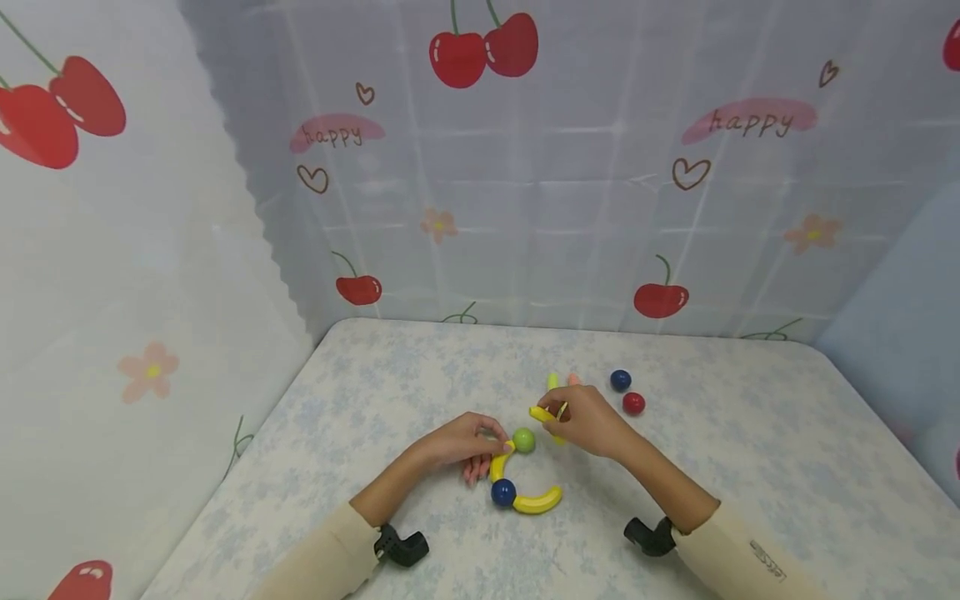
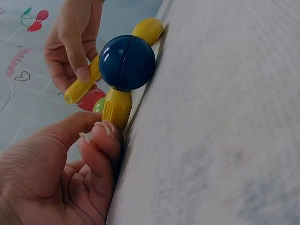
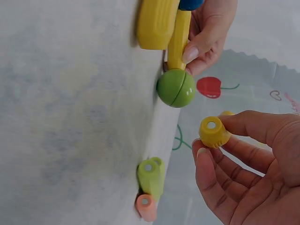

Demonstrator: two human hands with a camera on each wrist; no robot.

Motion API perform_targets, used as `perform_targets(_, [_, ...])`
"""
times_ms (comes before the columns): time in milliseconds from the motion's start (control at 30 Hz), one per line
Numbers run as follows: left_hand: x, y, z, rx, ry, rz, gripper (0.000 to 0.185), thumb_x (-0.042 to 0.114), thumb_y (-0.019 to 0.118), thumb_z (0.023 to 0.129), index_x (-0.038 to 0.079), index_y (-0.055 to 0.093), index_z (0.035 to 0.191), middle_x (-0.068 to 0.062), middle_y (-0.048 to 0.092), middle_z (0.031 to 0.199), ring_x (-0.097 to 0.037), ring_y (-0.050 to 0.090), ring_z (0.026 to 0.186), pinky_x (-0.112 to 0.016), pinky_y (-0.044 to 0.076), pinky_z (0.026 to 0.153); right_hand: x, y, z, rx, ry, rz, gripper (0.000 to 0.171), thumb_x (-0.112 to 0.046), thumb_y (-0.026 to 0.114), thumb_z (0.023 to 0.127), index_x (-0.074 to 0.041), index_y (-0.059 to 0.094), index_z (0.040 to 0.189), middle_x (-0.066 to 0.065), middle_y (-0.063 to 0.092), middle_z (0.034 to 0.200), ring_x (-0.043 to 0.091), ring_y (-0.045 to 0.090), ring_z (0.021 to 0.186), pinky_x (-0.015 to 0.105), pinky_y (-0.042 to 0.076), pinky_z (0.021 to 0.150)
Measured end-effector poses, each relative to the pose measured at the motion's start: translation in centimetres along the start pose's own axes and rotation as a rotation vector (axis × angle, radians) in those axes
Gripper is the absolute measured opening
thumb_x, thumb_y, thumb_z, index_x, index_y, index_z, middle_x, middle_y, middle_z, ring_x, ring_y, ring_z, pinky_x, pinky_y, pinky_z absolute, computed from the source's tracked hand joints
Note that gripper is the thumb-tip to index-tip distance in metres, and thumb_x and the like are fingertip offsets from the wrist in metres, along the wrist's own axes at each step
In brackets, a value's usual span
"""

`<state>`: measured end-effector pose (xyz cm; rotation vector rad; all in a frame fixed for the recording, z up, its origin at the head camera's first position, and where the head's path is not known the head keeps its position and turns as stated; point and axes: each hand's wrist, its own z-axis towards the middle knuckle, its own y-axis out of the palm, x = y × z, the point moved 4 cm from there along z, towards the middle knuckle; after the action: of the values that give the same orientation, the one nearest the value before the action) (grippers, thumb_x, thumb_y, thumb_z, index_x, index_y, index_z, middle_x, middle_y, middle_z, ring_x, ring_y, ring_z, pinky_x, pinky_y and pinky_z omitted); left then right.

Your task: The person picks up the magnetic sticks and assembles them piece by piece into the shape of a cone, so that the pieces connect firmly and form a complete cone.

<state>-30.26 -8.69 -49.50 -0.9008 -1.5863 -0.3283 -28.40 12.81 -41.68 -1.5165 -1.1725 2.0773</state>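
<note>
The left hand (image 1: 459, 442) pinches a yellow rod (image 1: 497, 469) linking blue ball (image 1: 503, 492) and green ball (image 1: 524, 440), apparently to steady it; the right hand (image 1: 588, 421) grips a second rod (image 1: 540, 413) off the desk (image 1: 337, 417), at the green ball's one o'clock, seemingly leaving one end free.

Chain (image 1: 503, 492) on table (image 1: 720, 425), loose balls (image 1: 633, 404) behind

Right hand (image 1: 591, 421) pinches 1 (yellow) piece (image 1: 542, 414).

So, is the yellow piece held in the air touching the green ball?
Apart: the right wrist view shows backdrop between the held yellow piece and the green ball.
</note>
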Motion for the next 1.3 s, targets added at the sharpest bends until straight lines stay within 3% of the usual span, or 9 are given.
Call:
perform_targets(133, [0.1, 0.1, -0.1, -0.002, 0.010, 0.002, 0.020, 0.024, 0.068, 0.099, 0.010, 0.068, 0.112, -0.008, 0.064, 0.058, -0.013, 0.056, 0.039, -0.025, 0.047, 0.039, 0.4, 0.0, -1.1, -0.002, 0.032, 0.013, 0.021, -0.004, 0.080, 0.086, -0.007, 0.076, 0.106, -0.003, 0.066, 0.084, 0.014, 0.057, 0.068, 0.024, 0.052, 0.057])
perform_targets(500, [0.0, 0.2, -0.3, 0.013, 0.001, 0.017, 0.020, 0.026, 0.067, 0.100, 0.010, 0.068, 0.112, -0.008, 0.064, 0.058, -0.014, 0.056, 0.039, -0.025, 0.047, 0.039, 1.1, 0.5, -2.1, 0.012, 0.105, -0.010, 0.022, -0.006, 0.082, 0.084, -0.011, 0.078, 0.105, -0.005, 0.066, 0.083, 0.014, 0.056, 0.072, 0.026, 0.052, 0.059])
perform_targets(933, [0.0, 0.2, -0.1, 0.004, 0.001, 0.007, 0.021, 0.026, 0.067, 0.100, 0.009, 0.068, 0.112, -0.009, 0.064, 0.059, -0.014, 0.056, 0.039, -0.024, 0.046, 0.039, 1.5, 0.9, -2.4, -0.021, 0.100, 0.003, 0.021, -0.004, 0.082, 0.083, -0.011, 0.078, 0.103, -0.005, 0.066, 0.082, 0.014, 0.057, 0.069, 0.026, 0.053, 0.059])
perform_targets(1300, [0.2, 0.4, -0.2, -0.014, 0.001, 0.003, 0.021, 0.024, 0.066, 0.101, 0.009, 0.067, 0.115, -0.008, 0.064, 0.059, -0.012, 0.055, 0.039, -0.024, 0.046, 0.039, 1.1, 1.4, -2.6, -0.016, 0.117, -0.053, 0.021, -0.002, 0.083, 0.081, -0.009, 0.078, 0.100, -0.005, 0.066, 0.081, 0.011, 0.059, 0.071, 0.025, 0.053, 0.060])
